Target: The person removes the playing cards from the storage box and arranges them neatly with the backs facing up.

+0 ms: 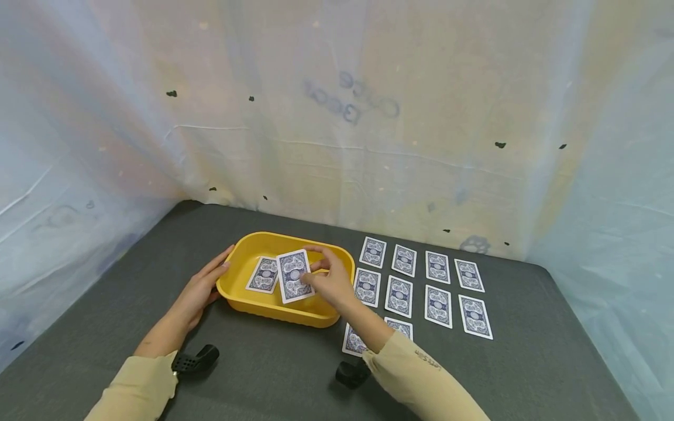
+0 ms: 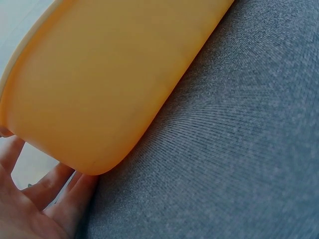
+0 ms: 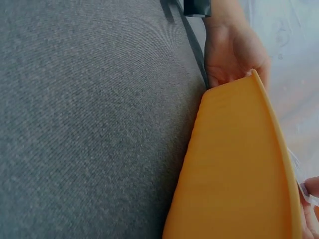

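In the head view my right hand (image 1: 333, 282) pinches a playing card (image 1: 291, 272), blue patterned back up, over the yellow plastic bin (image 1: 279, 311). Another face-down playing card (image 1: 261, 276) lies on the bin's floor, partly covered by the held one. At the bin's left end, my left hand (image 1: 196, 295) rests with extended fingers against the outer wall. The left wrist view has those fingers (image 2: 75, 199) touching the bin's end corner. From the right wrist the bin's long side (image 3: 234, 164) fills the view, and only a sliver of the pinched card shows.
To the right of the bin, several face-down cards (image 1: 398, 296) lie in rows on the dark grey cloth tabletop (image 1: 263, 374). My right forearm partly covers the nearest row. A pale plastic sheet (image 1: 368, 146) hangs behind and along both sides.
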Demonstrator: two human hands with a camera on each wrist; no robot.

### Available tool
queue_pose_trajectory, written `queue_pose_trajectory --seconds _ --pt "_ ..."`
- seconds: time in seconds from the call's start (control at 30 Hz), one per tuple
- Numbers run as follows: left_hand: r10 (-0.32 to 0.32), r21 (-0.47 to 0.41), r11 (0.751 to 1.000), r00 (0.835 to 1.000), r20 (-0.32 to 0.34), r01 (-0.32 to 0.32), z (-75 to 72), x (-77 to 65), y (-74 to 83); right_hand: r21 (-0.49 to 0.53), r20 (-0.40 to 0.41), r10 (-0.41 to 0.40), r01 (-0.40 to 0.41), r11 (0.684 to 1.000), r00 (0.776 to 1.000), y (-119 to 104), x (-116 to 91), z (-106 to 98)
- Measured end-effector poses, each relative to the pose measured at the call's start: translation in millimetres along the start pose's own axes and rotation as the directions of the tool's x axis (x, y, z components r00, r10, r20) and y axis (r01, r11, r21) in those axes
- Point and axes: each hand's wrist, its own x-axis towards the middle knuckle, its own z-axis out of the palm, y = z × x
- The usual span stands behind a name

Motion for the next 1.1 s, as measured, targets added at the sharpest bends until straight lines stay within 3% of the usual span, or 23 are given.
queue_pose_trajectory --seconds 0.33,1.1 --pt "-0.009 0.005 1.000 1.000 -0.006 0.009 1.7 0.9 0.6 0.137 -0.014 0.011 -0.009 0.991 1.000 5.9 -6.2 -15.7" --pt "-0.023 -0.006 1.000 1.000 0.001 0.023 0.6 1.7 1.5 0.145 -0.038 0.031 -0.025 0.989 0.999 13.8 -32.2 -53.3"
